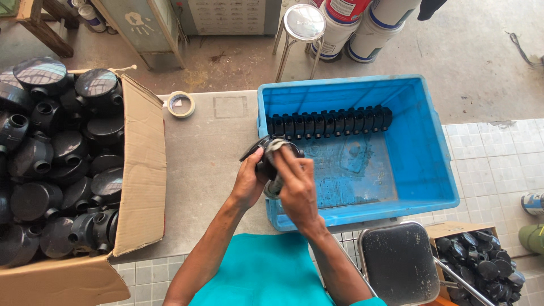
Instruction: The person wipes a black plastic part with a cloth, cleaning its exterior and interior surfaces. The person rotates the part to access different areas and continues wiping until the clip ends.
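Nearest the camera, the left hand (247, 182) cups one black round fitting (266, 158) from the side, fingers curled around it. The right hand (297, 190) is closed on a grey cloth (276, 148), pressing it against the fitting's top — both hands meet just over the near left corner of the blue crate (419, 170).

To the right, low in view, stands one dark chair seat (396, 263). Beside it is a small carton (481, 263) heaped with black fittings, too jumbled to count.

On the left, one large cardboard box (139, 170) holds roughly twenty of the same black fittings, its flap hanging open toward the hands. A strip of bare grey tabletop (204, 147) lies between box and crate.

Inside the crate, one row of about a dozen fittings (328, 122) lines the far wall; the rest of its floor is open.

Farther off — one roll of tape (181, 104) sits near the table's far edge. Beyond it are one metal stool (303, 25) and three white buckets (368, 25).
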